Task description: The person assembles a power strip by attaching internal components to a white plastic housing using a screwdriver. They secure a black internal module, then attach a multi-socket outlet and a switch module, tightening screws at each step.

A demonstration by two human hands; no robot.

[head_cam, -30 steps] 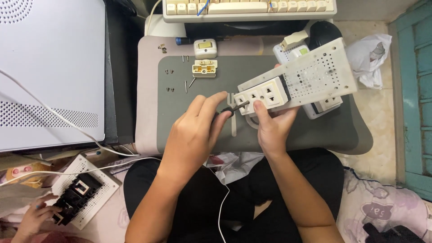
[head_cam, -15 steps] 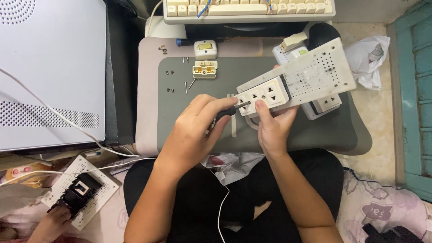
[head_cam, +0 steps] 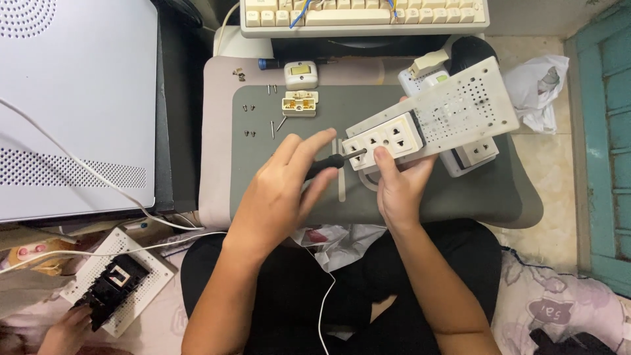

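Gripping a black-handled screwdriver [head_cam: 327,163], left hand [head_cam: 279,190] with fingers curled round the handle, thumb and forefinger stretched forward along it. Tip set against the end of a white socket block [head_cam: 383,140], near its left edge. Right hand [head_cam: 397,187] pinching the block from below, thumb pressed on its front face, other fingers hidden underneath. Block fixed to a white perforated plate [head_cam: 463,105], tilted, raised over a grey mat [head_cam: 460,190] on a lap desk. Behind the plate, a second white socket strip [head_cam: 474,152], partly covered. On the mat's far left, small screws [head_cam: 250,108] scattered in pairs; beside them a cream switch insert [head_cam: 299,105] and a white switch cover [head_cam: 300,72]. Keyboard [head_cam: 361,14] at top edge. White perforated case [head_cam: 66,98] on the left with a white cable across it. Bottom left, another person's hand [head_cam: 66,327] touching a black part [head_cam: 112,288] on a white perforated board [head_cam: 135,263]. Crumpled white bag [head_cam: 542,89] at right.
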